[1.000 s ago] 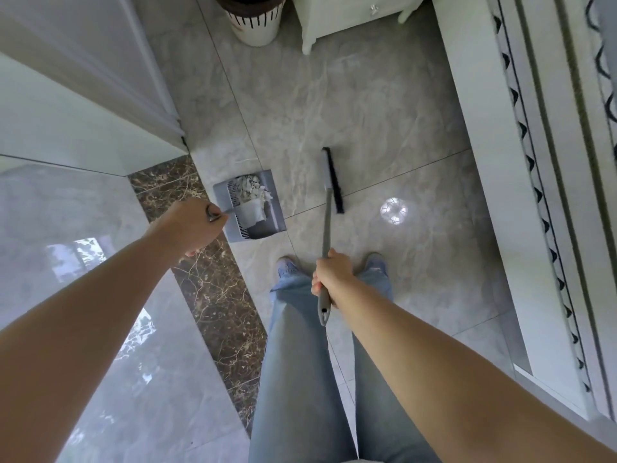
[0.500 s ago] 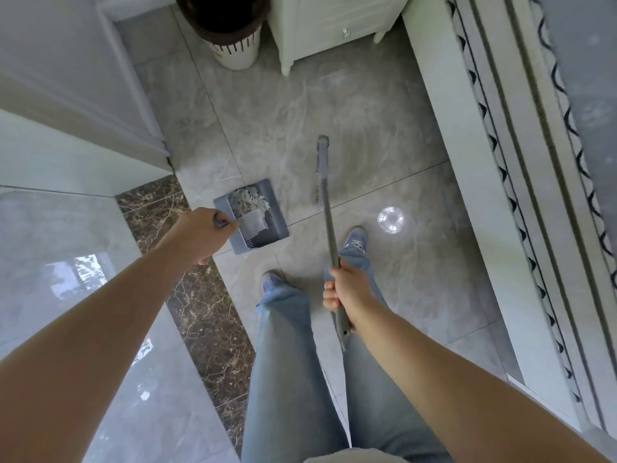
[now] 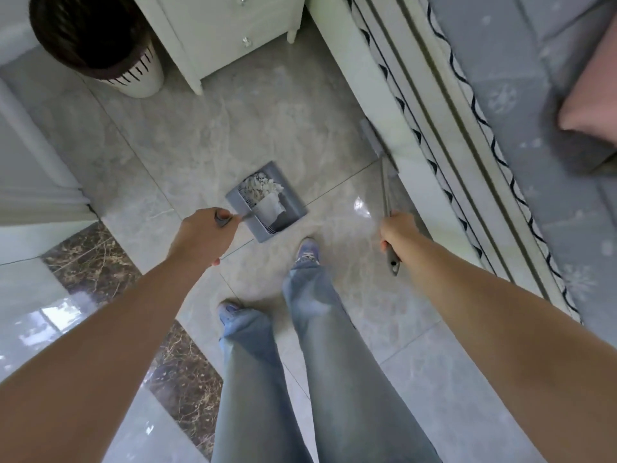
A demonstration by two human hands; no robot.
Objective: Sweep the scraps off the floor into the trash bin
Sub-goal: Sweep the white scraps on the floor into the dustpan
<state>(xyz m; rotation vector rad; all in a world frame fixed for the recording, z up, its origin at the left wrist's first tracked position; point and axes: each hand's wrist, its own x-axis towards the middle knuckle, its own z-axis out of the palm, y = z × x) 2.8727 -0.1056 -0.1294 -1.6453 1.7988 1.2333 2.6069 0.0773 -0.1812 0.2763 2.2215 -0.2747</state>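
Both arms extended, left hand point(image 3: 203, 233) and right hand point(image 3: 399, 230) fisted

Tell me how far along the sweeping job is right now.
Done: white scraps sit piled in the grey dustpan, and the floor tiles in view look clear. In hand: the left hand grips the dustpan's handle, and the right hand holds the broom off to the side by the bed frame. Left: carrying the pan to the trash bin ahead and tipping the scraps in.
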